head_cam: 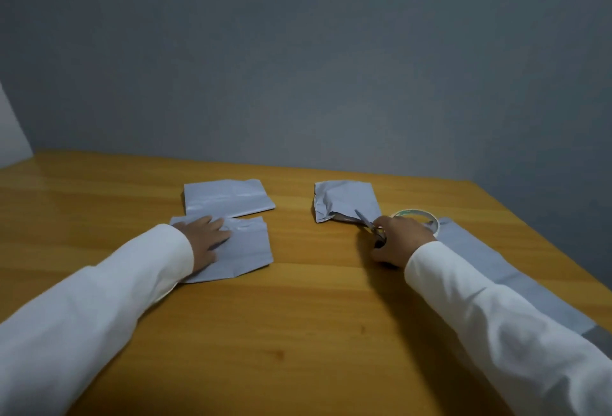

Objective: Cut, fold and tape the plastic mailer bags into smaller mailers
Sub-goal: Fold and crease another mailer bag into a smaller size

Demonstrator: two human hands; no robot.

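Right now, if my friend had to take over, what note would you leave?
Left hand: flat on the near bag piece.
Right hand: holds the scissors, tips by the crumpled bag piece.
Another bag piece lies behind the near one. The tape roll sits on the big bag, under the right sleeve.
Done: three pieces lie separate.
Left: folding, taping; the big bag looks uncut.
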